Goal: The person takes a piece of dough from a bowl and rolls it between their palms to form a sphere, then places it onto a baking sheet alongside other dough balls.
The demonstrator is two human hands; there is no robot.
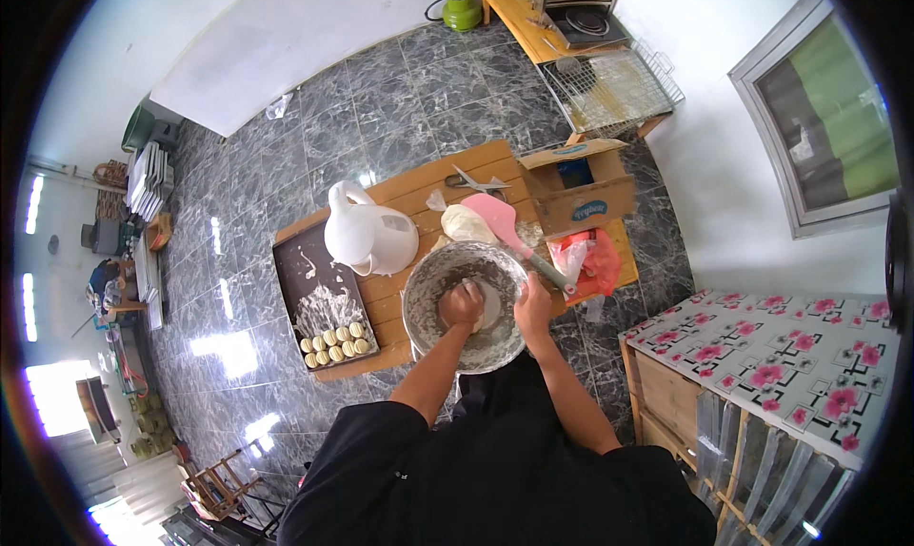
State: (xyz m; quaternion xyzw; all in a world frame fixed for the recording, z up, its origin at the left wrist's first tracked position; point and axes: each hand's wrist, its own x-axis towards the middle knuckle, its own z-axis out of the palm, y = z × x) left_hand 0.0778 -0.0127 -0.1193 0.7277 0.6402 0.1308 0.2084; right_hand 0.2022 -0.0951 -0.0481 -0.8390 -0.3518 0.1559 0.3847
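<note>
A large metal bowl [419, 298], its inside smeared with pale dough or flour, stands at the near edge of the wooden table. My left hand [461, 304] is down inside it with the fingers curled; what they hold, if anything, is hidden. Beside that hand, a pale dough-like mass [490, 306] lies at the bottom. My right hand [532, 308] grips the bowl's right rim. Just behind the bowl is a whitish lump in a clear bag [466, 224], next to a pink spatula-like tool [492, 213] with a grey handle.
On the wooden table [457, 165] are a white plastic jug [369, 234], scissors [476, 180], an open cardboard box [581, 189] and a red plastic bag [598, 260]. A dark tray [309, 270] at left holds several round pale pieces [336, 343]. A flowered tabletop [762, 356] stands at right.
</note>
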